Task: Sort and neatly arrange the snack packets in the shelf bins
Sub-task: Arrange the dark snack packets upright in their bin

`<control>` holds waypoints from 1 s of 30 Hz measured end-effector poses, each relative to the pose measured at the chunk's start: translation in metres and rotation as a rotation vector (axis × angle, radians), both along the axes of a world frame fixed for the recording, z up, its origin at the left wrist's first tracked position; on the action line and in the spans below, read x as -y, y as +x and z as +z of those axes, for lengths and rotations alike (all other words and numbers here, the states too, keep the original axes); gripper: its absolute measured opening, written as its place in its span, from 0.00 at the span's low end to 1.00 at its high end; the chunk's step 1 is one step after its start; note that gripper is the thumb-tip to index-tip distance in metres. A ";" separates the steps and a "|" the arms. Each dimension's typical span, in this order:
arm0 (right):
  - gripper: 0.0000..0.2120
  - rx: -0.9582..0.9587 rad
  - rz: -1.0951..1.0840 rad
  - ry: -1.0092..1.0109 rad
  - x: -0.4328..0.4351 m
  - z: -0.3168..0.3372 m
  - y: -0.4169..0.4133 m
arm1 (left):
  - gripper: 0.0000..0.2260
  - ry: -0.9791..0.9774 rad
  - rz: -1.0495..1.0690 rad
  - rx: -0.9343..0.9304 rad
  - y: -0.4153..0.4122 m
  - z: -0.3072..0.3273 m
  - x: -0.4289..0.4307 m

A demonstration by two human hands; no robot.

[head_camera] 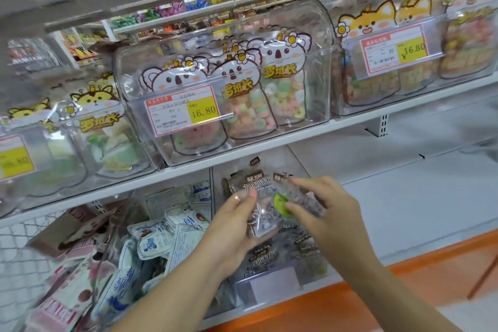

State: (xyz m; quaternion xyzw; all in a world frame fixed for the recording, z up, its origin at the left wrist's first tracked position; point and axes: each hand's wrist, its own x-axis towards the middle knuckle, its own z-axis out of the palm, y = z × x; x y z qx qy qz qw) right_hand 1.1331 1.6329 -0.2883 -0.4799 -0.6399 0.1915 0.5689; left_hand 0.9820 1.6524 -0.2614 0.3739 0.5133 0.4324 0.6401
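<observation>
My left hand [237, 226] grips a stack of clear snack packets with brown labels and a green spot [265, 205], held above a lower-shelf bin [265, 284]. My right hand [328, 213] pinches the right side of the same packets with thumb and fingers. More brown-label packets [283, 250] lie in that bin below the hands. To the left, a second bin holds a loose heap of white-and-blue packets [159, 240], and pink packets [67, 296] sit further left.
The upper shelf carries clear lidded bins with koala candy bags [242, 94], a yellow price tag [183, 109], and fox-print bags [382, 62] at right. Bare white shelf [417, 197] lies right of my hands. An orange base edge [404, 277] runs below.
</observation>
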 end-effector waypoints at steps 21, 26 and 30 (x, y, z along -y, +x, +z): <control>0.30 -0.056 0.163 -0.296 -0.007 -0.008 -0.005 | 0.37 0.164 -0.139 -0.087 -0.018 -0.024 0.011; 0.27 -0.330 0.098 -0.354 -0.008 -0.011 -0.009 | 0.32 0.179 -0.165 -0.180 -0.011 -0.031 0.011; 0.27 -0.296 0.122 -0.355 -0.008 -0.012 -0.010 | 0.30 0.184 -0.148 -0.224 -0.011 -0.031 0.004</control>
